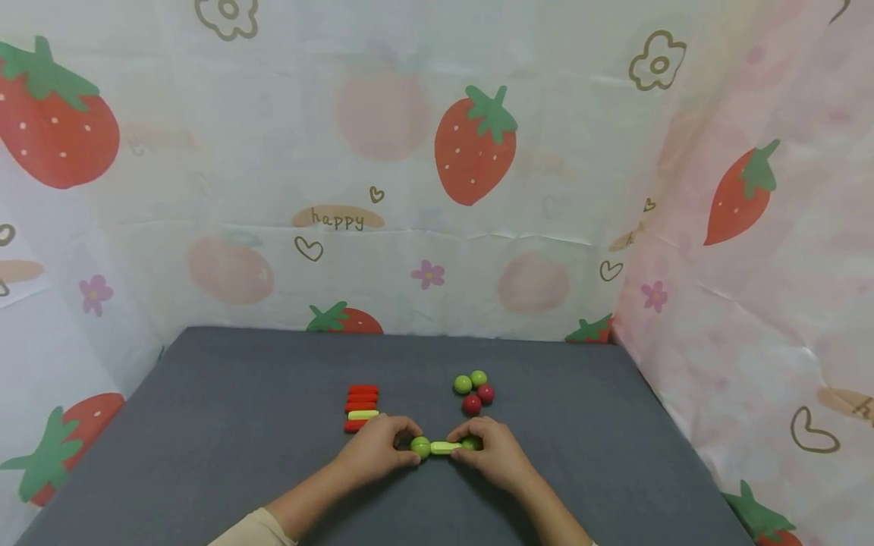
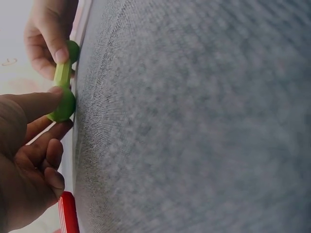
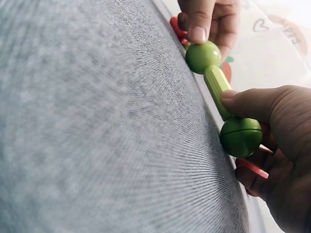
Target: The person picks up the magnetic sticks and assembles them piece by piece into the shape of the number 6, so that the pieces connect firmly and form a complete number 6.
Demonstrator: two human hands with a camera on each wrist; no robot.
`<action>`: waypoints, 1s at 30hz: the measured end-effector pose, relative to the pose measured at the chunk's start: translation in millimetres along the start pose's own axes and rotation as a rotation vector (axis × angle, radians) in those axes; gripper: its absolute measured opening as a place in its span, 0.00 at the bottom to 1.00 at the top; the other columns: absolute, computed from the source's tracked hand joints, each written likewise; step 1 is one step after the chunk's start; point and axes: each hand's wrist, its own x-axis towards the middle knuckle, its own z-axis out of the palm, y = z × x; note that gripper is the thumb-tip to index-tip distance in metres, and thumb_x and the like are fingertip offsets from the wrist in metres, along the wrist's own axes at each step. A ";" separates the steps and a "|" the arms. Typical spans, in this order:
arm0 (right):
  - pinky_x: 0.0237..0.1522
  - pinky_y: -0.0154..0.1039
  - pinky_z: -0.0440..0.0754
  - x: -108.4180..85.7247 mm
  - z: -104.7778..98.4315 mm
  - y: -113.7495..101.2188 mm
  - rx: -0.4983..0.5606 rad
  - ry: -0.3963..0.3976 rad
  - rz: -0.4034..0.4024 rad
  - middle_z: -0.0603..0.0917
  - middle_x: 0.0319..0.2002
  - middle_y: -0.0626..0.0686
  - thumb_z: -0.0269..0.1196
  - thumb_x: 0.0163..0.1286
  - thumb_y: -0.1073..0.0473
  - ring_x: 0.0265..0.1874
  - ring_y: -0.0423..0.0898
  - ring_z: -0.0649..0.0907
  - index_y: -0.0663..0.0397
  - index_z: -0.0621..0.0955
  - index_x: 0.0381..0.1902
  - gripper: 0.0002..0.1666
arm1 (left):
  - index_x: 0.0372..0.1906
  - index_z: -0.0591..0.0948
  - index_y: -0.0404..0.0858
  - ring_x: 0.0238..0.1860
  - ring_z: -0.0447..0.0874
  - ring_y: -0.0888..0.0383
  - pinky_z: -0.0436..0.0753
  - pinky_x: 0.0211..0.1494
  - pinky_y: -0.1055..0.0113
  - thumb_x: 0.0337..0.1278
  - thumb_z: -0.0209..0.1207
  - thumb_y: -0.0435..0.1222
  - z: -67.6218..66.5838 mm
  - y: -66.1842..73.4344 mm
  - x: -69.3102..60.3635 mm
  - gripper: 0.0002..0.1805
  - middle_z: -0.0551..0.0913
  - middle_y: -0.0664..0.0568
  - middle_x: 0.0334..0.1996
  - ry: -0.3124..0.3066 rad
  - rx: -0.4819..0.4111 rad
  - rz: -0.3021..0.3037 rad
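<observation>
A light-green stick [image 1: 444, 448] lies between two green balls, making a dumbbell shape low over the grey cloth. My left hand [image 1: 374, 449] pinches the left green ball [image 1: 420, 447] between thumb and fingers. My right hand [image 1: 497, 455] holds the other end, its thumb pressing the stick [image 3: 218, 90] beside the right green ball [image 3: 241, 137]. In the right wrist view the fingers of that hand are partly hidden behind this ball. The left ball [image 3: 203, 57] and the stick meet end to end; whether they are joined, I cannot tell.
Left of the hands, several red sticks [image 1: 363, 398] and one yellow-green stick [image 1: 363, 415] lie in a row. Beyond the right hand sit two green balls [image 1: 463, 384] and two dark red balls [image 1: 472, 404]. A strawberry-printed curtain [image 1: 410, 250] borders the grey table [image 1: 259, 394].
</observation>
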 end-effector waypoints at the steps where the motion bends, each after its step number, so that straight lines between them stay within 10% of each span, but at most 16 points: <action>1: 0.42 0.34 0.77 -0.2 0.1 0.0 0.002 -0.001 0.000 0.86 0.43 0.41 0.75 0.63 0.54 0.41 0.39 0.80 0.39 0.89 0.42 0.09 | 0.46 0.87 0.46 0.30 0.72 0.64 0.75 0.37 0.67 0.52 0.76 0.43 -0.2 -0.2 -0.3 0.16 0.84 0.63 0.33 0.003 0.001 0.005; 10: 0.42 0.34 0.77 -1.4 0.3 0.2 -0.008 0.004 -0.001 0.86 0.42 0.40 0.75 0.63 0.54 0.41 0.39 0.80 0.38 0.89 0.42 0.09 | 0.47 0.87 0.43 0.36 0.78 0.61 0.77 0.40 0.66 0.52 0.76 0.40 -10.5 3.6 -7.0 0.16 0.87 0.58 0.40 0.053 -0.010 0.027; 30: 0.42 0.34 0.77 -1.3 -0.8 1.2 -0.002 0.000 -0.009 0.86 0.42 0.42 0.75 0.62 0.55 0.41 0.38 0.80 0.39 0.89 0.41 0.09 | 0.47 0.88 0.47 0.47 0.75 0.60 0.80 0.52 0.57 0.47 0.79 0.39 -42.7 -14.5 -25.9 0.19 0.86 0.62 0.42 0.225 0.145 -0.140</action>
